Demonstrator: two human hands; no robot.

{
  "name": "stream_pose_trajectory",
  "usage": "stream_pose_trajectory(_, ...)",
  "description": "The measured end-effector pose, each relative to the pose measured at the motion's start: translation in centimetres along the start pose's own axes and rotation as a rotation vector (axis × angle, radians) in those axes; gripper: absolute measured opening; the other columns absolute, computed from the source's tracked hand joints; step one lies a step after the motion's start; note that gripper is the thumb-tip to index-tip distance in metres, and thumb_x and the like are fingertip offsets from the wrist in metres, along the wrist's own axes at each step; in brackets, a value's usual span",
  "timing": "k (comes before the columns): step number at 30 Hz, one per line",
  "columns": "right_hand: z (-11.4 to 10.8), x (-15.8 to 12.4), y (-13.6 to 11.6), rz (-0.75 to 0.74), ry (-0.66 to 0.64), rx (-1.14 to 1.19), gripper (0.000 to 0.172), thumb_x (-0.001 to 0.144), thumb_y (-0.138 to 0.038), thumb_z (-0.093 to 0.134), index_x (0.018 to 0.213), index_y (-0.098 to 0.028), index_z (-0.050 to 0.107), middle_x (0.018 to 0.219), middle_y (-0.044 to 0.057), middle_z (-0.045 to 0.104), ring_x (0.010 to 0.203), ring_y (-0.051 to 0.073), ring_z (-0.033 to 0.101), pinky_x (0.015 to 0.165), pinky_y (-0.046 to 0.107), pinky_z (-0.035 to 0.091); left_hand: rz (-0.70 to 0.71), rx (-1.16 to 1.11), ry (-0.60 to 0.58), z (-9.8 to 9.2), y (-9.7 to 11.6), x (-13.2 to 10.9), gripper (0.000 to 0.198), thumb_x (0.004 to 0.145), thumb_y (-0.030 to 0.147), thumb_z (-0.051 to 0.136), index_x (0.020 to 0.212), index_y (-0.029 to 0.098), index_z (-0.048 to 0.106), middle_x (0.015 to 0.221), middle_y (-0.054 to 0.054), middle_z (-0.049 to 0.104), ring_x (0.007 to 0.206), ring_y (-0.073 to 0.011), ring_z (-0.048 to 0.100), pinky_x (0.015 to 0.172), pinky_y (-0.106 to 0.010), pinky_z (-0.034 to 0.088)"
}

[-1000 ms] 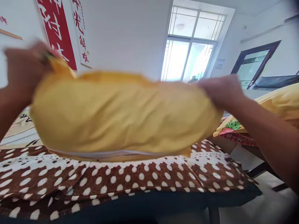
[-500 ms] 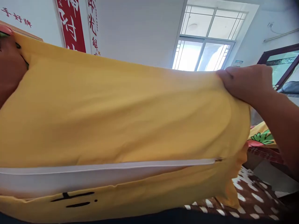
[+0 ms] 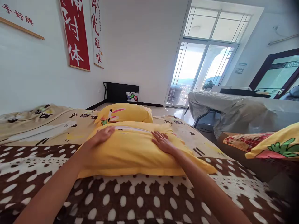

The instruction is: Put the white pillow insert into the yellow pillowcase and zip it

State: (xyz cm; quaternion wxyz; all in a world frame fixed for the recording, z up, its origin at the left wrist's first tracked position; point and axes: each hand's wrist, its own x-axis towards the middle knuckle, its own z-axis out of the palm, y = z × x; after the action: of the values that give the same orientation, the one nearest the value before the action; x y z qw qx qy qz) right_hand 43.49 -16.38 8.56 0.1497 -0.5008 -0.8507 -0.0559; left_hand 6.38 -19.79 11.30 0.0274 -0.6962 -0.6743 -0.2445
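Note:
A yellow pillow lies flat on the bed in front of me. Along its far side runs the pillowcase's slit, with a white strip showing. My left hand rests on the pillow near the slit's left end, its fingers laid over the cloth and a little blurred. On the right, my right hand presses down on the fabric with fingers stretched out. Just behind is a second yellow pillow with a printed pink and green pattern.
A brown and cream spotted blanket covers the bed. At right, another yellow pillow with a plant print lies on red checked cloth above a cardboard box. Plastic sheeting drapes a table beyond. A black folded panel leans against the wall.
The pillow was held up close before me by its far edge. Now it lies on the bed, and both hands have let go of that edge and rest on top.

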Motion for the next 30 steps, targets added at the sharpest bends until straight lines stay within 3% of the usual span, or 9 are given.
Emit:
stream_pose_trajectory(3, 2.1, -0.3, 0.3, -0.001, -0.013, 0.095, 0.056, 0.095, -0.052, 0.022, 0.142, -0.026, 0.037, 0.147, 0.006, 0.039, 0.137, 0.021, 0.032, 0.113, 0.045, 0.018, 0.040, -0.021, -0.113, 1.7, -2.1, -1.3, 0.054, 0.088, 0.051, 0.029, 0.133, 0.027, 0.049, 0.142, -0.001, 0.046, 0.131, -0.0245, 0.041, 0.109, -0.044, 0.030)
stream_pose_trajectory(8, 0.2, -0.4, 3.1, -0.014, -0.009, 0.096, 0.049, 0.094, -0.048, 0.030, 0.132, -0.024, 0.050, 0.138, 0.006, 0.051, 0.126, 0.022, 0.046, 0.108, 0.042, 0.029, -0.059, -0.066, -0.133, -0.3, -7.3, -2.8, 0.065, 0.081, 0.060, 0.032, 0.128, 0.021, 0.054, 0.136, -0.007, 0.052, 0.124, -0.0282, 0.049, 0.105, -0.041, 0.036)
stream_pose_trajectory(12, -0.2, -1.4, 2.8, -0.003, 0.013, 0.021, 0.048, 0.095, -0.041, 0.028, 0.132, -0.021, 0.050, 0.139, 0.009, 0.049, 0.127, 0.025, 0.045, 0.106, 0.045, 0.032, -0.117, -0.141, -0.108, -1.0, -9.3, -4.5, 0.071, 0.077, 0.064, 0.032, 0.124, 0.017, 0.057, 0.127, -0.008, 0.060, 0.113, -0.0254, 0.058, 0.095, -0.031, 0.044)
stream_pose_trajectory(16, -0.4, -2.2, 1.8, -0.041, -0.054, -0.069, 0.051, 0.095, -0.037, 0.025, 0.139, -0.017, 0.041, 0.145, 0.011, 0.041, 0.134, 0.026, 0.037, 0.104, 0.048, 0.032, -0.092, -0.123, -0.069, -1.0, -8.8, -5.2, 0.066, 0.077, 0.062, 0.033, 0.118, 0.018, 0.061, 0.119, -0.007, 0.065, 0.104, -0.0252, 0.062, 0.087, -0.029, 0.048)
stream_pose_trajectory(23, -0.9, -2.4, 1.1, -0.034, -0.110, -0.091, 0.052, 0.095, -0.039, 0.024, 0.141, -0.017, 0.039, 0.146, 0.011, 0.039, 0.134, 0.025, 0.036, 0.105, 0.048, 0.032, 0.000, -0.052, -0.024, -0.9, -6.7, -4.4, 0.055, 0.080, 0.050, 0.032, 0.114, 0.020, 0.062, 0.126, -0.007, 0.061, 0.114, -0.0262, 0.057, 0.095, -0.034, 0.044)
stream_pose_trajectory(30, -0.7, -2.3, 0.9, -0.042, -0.122, -0.092, 0.052, 0.095, -0.039, 0.024, 0.141, -0.018, 0.038, 0.147, 0.013, 0.037, 0.135, 0.026, 0.035, 0.104, 0.049, 0.032, -0.002, -0.013, -0.012, 0.4, -5.4, -3.0, 0.049, 0.084, 0.036, 0.026, 0.116, 0.023, 0.060, 0.128, -0.005, 0.059, 0.118, -0.0254, 0.053, 0.100, -0.040, 0.039)
